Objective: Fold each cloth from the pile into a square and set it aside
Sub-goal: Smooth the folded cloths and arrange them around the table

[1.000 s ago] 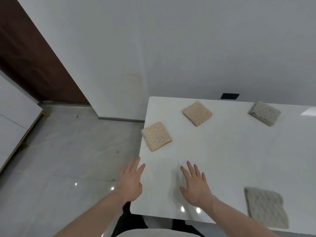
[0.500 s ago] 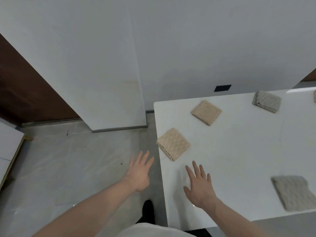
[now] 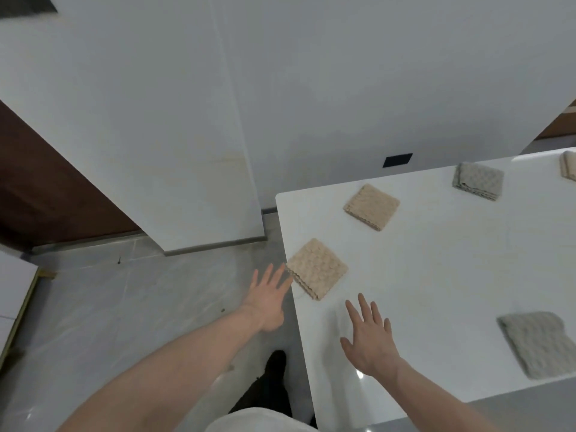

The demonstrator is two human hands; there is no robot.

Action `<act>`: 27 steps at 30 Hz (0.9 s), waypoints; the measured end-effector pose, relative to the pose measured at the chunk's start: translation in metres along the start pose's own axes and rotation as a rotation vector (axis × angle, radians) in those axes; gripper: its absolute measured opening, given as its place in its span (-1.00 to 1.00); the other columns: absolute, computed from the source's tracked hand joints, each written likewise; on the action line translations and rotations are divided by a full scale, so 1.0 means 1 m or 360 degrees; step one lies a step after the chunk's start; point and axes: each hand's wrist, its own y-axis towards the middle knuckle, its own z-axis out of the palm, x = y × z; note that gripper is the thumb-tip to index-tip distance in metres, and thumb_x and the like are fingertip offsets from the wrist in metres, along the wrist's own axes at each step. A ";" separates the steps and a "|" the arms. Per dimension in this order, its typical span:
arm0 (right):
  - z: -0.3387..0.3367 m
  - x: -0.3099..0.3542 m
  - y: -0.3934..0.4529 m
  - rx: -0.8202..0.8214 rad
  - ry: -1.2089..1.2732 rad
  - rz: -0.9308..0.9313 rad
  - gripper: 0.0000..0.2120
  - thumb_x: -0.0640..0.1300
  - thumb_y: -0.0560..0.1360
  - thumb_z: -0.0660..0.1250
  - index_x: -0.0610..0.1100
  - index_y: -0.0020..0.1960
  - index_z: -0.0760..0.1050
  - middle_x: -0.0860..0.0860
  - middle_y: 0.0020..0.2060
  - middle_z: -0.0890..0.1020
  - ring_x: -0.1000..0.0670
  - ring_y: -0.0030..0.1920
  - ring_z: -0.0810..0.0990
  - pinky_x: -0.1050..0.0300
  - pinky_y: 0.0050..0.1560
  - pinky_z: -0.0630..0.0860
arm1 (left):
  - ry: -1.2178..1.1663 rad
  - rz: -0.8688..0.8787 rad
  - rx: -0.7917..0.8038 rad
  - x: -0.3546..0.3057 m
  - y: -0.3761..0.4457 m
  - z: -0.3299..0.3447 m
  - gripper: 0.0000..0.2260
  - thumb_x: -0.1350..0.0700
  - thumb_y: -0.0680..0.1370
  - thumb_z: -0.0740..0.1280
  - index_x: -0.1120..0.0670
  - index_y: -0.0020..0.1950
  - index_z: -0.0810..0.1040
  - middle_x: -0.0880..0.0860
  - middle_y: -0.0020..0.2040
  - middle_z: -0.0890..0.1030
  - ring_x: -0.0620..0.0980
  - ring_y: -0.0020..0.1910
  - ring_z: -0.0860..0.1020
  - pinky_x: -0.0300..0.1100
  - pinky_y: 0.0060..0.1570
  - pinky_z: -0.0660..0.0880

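Head view: both hands are held flat with fingers spread and nothing gripped, the left hand (image 3: 268, 302) off the bench's left edge just beside the nearest beige folded cloth (image 3: 316, 268), the right hand (image 3: 369, 339) over the white bench (image 3: 436, 275). Folded squares are spread well apart: a second beige cloth (image 3: 371, 207), a grey cloth (image 3: 478, 181), a grey cloth at near right (image 3: 540, 346). No unfolded pile is seen; it should be located first, one cloth taken and laid flat, corners matched before creasing.
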 end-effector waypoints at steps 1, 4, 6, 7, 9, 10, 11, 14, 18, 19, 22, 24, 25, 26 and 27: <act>0.000 0.002 0.004 -0.0005 0.0016 0.0006 -0.22 0.15 0.64 0.14 0.02 0.66 -0.25 -0.03 0.62 -0.31 -0.20 0.63 -0.25 -0.27 0.59 -0.05 | 0.0026 0.0011 0.0017 0.001 0.008 -0.002 -0.16 0.12 0.55 0.23 -0.04 0.67 -0.24 0.05 0.66 -0.31 0.16 0.63 -0.30 0.27 0.57 -0.23; -0.004 0.009 0.020 -0.0013 0.0087 0.0066 -0.23 0.14 0.63 0.14 0.03 0.66 -0.24 -0.03 0.63 -0.30 -0.20 0.63 -0.24 -0.26 0.59 -0.04 | 0.0102 0.0054 0.0058 0.007 0.037 -0.014 -0.16 0.14 0.53 0.23 -0.05 0.67 -0.22 0.05 0.66 -0.32 0.16 0.63 -0.31 0.28 0.57 -0.22; -0.006 0.014 0.032 -0.0021 0.0123 0.0098 -0.24 0.14 0.63 0.14 0.03 0.66 -0.23 -0.02 0.63 -0.30 -0.20 0.63 -0.24 -0.26 0.59 -0.03 | 0.0154 0.0087 0.0068 0.011 0.057 -0.022 -0.15 0.15 0.53 0.24 -0.05 0.68 -0.21 0.05 0.66 -0.32 0.17 0.63 -0.30 0.28 0.57 -0.22; -0.006 0.017 0.039 -0.0018 0.0133 0.0111 -0.24 0.14 0.63 0.14 0.03 0.66 -0.23 -0.02 0.63 -0.29 -0.20 0.63 -0.23 -0.26 0.59 -0.02 | 0.0182 0.0111 0.0073 0.012 0.068 -0.025 -0.15 0.16 0.52 0.25 -0.04 0.68 -0.19 0.05 0.66 -0.32 0.17 0.63 -0.28 0.29 0.57 -0.22; -0.008 0.022 0.051 -0.0015 0.0163 0.0139 -0.23 0.15 0.63 0.14 0.02 0.66 -0.23 -0.03 0.63 -0.28 -0.20 0.63 -0.22 -0.26 0.59 -0.01 | 0.0218 0.0154 0.0089 0.015 0.086 -0.029 -0.13 0.19 0.50 0.27 -0.02 0.68 -0.17 0.07 0.66 -0.30 0.19 0.64 -0.26 0.30 0.56 -0.20; -0.008 0.025 0.058 -0.0023 0.0186 0.0155 -0.23 0.15 0.63 0.15 0.02 0.66 -0.23 -0.03 0.63 -0.27 -0.20 0.63 -0.21 -0.26 0.59 0.00 | 0.0236 0.0175 0.0102 0.016 0.093 -0.029 -0.13 0.20 0.50 0.28 -0.02 0.68 -0.16 0.07 0.66 -0.30 0.19 0.64 -0.25 0.31 0.56 -0.19; -0.009 0.029 0.064 -0.0029 0.0212 0.0170 -0.22 0.15 0.63 0.16 0.02 0.66 -0.23 -0.03 0.64 -0.26 -0.20 0.64 -0.20 -0.25 0.59 0.01 | 0.0254 0.0200 0.0124 0.017 0.101 -0.029 -0.14 0.20 0.50 0.27 -0.02 0.68 -0.16 0.06 0.66 -0.29 0.19 0.64 -0.25 0.31 0.57 -0.18; -0.009 0.039 0.083 -0.0043 0.0259 0.0194 -0.19 0.13 0.62 0.18 0.02 0.65 -0.26 -0.03 0.64 -0.24 -0.20 0.64 -0.16 -0.23 0.59 0.04 | 0.0283 0.0274 0.0185 0.020 0.121 -0.027 -0.15 0.19 0.51 0.27 -0.03 0.68 -0.15 0.05 0.67 -0.29 0.19 0.64 -0.23 0.30 0.57 -0.17; -0.006 0.049 0.103 -0.0049 0.0294 0.0213 -0.20 0.11 0.61 0.19 0.03 0.65 -0.23 -0.02 0.63 -0.22 -0.20 0.63 -0.11 -0.22 0.57 0.09 | 0.0312 0.0371 0.0253 0.025 0.137 -0.016 -0.13 0.15 0.53 0.32 -0.05 0.68 -0.18 0.02 0.67 -0.29 0.19 0.65 -0.18 0.28 0.58 -0.12; -0.004 0.051 0.106 -0.0067 0.0307 0.0213 -0.21 0.11 0.61 0.20 0.04 0.65 -0.21 -0.02 0.63 -0.21 -0.19 0.62 -0.09 -0.22 0.57 0.11 | 0.0322 0.0386 0.0270 0.027 0.140 -0.013 -0.12 0.14 0.54 0.32 -0.05 0.68 -0.19 0.02 0.67 -0.29 0.18 0.65 -0.17 0.27 0.58 -0.12; 0.002 0.053 0.113 -0.0069 0.0312 0.0220 -0.20 0.11 0.60 0.22 0.03 0.64 -0.20 -0.02 0.63 -0.18 -0.18 0.61 -0.04 -0.21 0.55 0.16 | 0.0294 0.0394 0.0305 0.032 0.142 -0.006 -0.10 0.14 0.54 0.34 -0.06 0.68 -0.21 0.04 0.68 -0.22 0.17 0.65 -0.14 0.27 0.58 -0.10; 0.007 0.054 0.115 -0.0054 0.0310 0.0230 -0.19 0.11 0.59 0.21 0.03 0.65 -0.20 -0.01 0.63 -0.17 -0.17 0.61 -0.02 -0.20 0.53 0.19 | 0.0293 0.0398 0.0308 0.034 0.143 -0.004 -0.10 0.15 0.54 0.34 -0.06 0.68 -0.20 0.05 0.69 -0.16 0.16 0.65 -0.13 0.26 0.58 -0.09; 0.010 0.054 0.116 -0.0042 0.0305 0.0229 -0.19 0.11 0.58 0.22 0.03 0.65 -0.19 0.00 0.63 -0.17 -0.17 0.60 -0.02 -0.20 0.52 0.21 | 0.0309 0.0403 0.0297 0.035 0.144 -0.004 -0.11 0.16 0.54 0.34 -0.05 0.68 -0.18 0.06 0.69 -0.14 0.16 0.65 -0.12 0.25 0.59 -0.09; 0.013 0.055 0.115 -0.0023 0.0300 0.0223 -0.19 0.11 0.58 0.22 0.04 0.65 -0.19 0.02 0.64 -0.17 -0.16 0.60 -0.01 -0.20 0.51 0.22 | 0.0325 0.0409 0.0284 0.035 0.145 -0.004 -0.12 0.16 0.53 0.34 -0.04 0.68 -0.16 0.07 0.69 -0.11 0.17 0.65 -0.11 0.24 0.59 -0.07; 0.015 0.055 0.115 0.0005 0.0293 0.0211 -0.20 0.10 0.57 0.22 0.06 0.65 -0.18 0.04 0.64 -0.17 -0.16 0.60 -0.02 -0.20 0.51 0.24 | 0.0337 0.0415 0.0269 0.034 0.146 -0.005 -0.13 0.15 0.53 0.35 -0.03 0.68 -0.14 0.07 0.68 -0.07 0.18 0.65 -0.08 0.22 0.59 -0.05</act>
